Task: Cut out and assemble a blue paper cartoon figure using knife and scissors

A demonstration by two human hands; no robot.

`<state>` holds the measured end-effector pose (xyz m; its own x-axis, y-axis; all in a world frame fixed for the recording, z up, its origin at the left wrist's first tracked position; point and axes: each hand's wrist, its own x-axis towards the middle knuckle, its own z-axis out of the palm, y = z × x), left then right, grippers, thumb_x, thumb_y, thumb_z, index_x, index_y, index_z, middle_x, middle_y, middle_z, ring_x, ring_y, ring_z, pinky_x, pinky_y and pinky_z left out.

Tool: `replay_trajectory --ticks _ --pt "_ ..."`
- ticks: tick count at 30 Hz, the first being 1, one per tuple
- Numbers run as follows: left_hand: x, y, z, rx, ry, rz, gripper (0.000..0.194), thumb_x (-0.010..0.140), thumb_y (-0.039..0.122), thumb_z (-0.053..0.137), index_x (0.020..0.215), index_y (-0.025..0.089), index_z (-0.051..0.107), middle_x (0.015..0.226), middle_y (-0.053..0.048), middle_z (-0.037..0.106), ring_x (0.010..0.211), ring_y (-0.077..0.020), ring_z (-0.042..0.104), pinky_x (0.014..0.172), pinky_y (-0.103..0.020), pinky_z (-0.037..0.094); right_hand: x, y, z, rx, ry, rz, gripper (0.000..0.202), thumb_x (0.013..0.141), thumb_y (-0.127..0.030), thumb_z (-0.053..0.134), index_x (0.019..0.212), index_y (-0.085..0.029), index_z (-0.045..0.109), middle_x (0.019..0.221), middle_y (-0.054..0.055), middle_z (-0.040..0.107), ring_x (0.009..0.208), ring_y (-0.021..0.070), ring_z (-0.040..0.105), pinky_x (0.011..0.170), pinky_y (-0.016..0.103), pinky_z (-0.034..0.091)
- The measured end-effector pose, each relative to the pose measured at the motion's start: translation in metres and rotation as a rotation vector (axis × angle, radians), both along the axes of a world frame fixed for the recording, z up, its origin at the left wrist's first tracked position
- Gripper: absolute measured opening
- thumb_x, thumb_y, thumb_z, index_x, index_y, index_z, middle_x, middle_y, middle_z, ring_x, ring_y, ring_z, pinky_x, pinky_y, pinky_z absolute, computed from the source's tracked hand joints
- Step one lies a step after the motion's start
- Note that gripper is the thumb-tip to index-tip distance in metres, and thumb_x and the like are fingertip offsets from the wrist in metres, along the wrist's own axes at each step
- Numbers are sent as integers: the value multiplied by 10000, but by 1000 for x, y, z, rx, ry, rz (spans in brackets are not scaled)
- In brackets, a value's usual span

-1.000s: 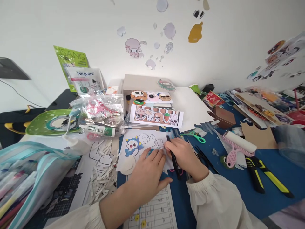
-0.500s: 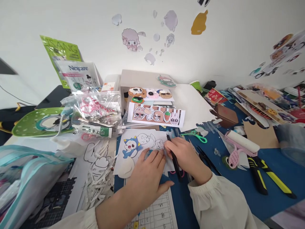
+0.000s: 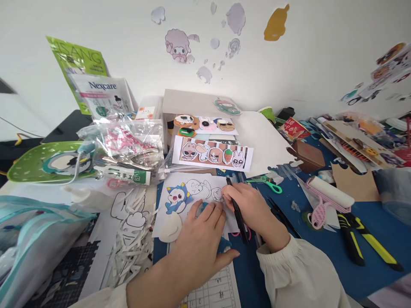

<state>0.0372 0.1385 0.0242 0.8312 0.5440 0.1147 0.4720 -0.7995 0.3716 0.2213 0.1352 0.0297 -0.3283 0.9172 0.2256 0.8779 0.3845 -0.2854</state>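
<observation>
little but the view has shifted: the right hand point(image 3: 252, 207) still pinches a black pen-like tool point(image 3: 238, 210), while the left hand point(image 3: 201, 233), thumb spread, still covers a blue piece point(image 3: 224, 245) over the drawing sheet point(image 3: 175, 178), so work there seems steady.

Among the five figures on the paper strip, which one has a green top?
The carrot, fourth from the left; the other four show no green.

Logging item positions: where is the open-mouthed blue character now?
The open-mouthed blue character is in the head view, just left of centre, on the white sheet, left of the outline drawings and beyond the rounded white piece by the left hand.
</observation>
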Motion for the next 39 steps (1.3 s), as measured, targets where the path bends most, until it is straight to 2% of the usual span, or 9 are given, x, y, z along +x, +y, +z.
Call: replay_trajectory --ticks 11,16,19,21,24,29,39 --pt "-2 -1 1 21 -2 2 615 891 589 521 1253 97 588 1295 -141 645 1200 -306 562 1079 -517 329 6 -8 -7 82 -36 56 254 813 -4 508 706 -218 422 756 21 649 691 174 545 654 285 401" --pt "-1 3 0 43 4 3 637 880 592 534 1258 82 583 1278 -152 654 1183 -307 575 1086 -510 323 3 -5 -5 186 -104 107 231 914 -43 437 794 -195 564 825 88 699 782 218 591 675 336 442" --pt "0 3 0 33 10 10 643 882 594 527 1259 75 582 1280 -165 650 1189 -306 571 1090 -511 319 1 -4 -5 229 -137 141 241 966 -95 429 855 -186 623 803 96 703 863 230 617 761 359 470" --pt "1 2 1 19 16 13 658 875 598 534 1259 65 584 1289 -171 643 1190 -310 570 1085 -512 327 1 -4 -5 234 -138 143 247 971 -96 433 857 -177 637 776 93 699 844 223 621 772 350 470" --pt "1 0 2 11 21 21 699 862 615 539 1263 44 582 1301 -184 634 1194 -326 566 1065 -514 353 -1 -4 -4 217 -102 94 258 975 -101 420 849 -165 636 744 89 681 761 212 601 691 327 443" --pt "3 -1 4 1 29 22 719 864 633 515 1265 41 584 1271 -184 654 1163 -330 584 1060 -517 354 -3 -2 -2 108 -12 -32 328 945 -66 410 665 -203 513 604 8 572 622 163 524 607 272 387" --pt "2 -1 0 15 13 28 728 852 660 505 1237 51 610 1284 -171 650 1181 -325 570 1064 -502 338 2 6 -2 -57 36 -93 242 900 -94 496 690 -209 461 626 -28 537 590 134 516 568 245 322"
